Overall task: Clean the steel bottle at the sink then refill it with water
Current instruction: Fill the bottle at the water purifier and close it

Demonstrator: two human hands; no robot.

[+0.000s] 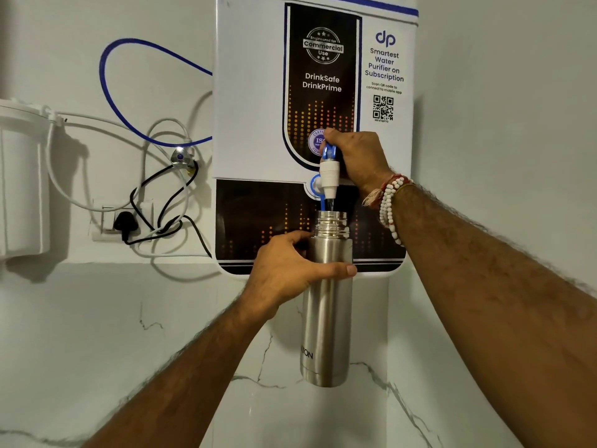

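One wall (97, 318) fills the view, painted pale above and faced below with glossy white tiles veined in grey. On it hangs one boxy water purifier (252, 124), a smooth white plastic casing with two black printed panels and one QR code. At the left edge sits one white cylindrical filter housing (22, 176). One steel bottle (326, 318), a tall brushed-metal cylinder with a ribbed, threaded neck and no cap, is held upright in the air with its open mouth directly under the purifier's tap (329, 176). The left hand (284, 270) grips the bottle just below its shoulder, thumb lying across the front and fingers wrapped behind. The right hand (358, 156) is curled over the tap's single blue lever (329, 151), fingertips on its top. The tap is a stubby white plastic spout, and one thin stream of water falls from it into the bottle's mouth. One blue tube (106, 85) loops across the wall, beside several white tubes and one black cable ending in one black plug (124, 221). Strands of white and red beads (389, 205) circle the right wrist.
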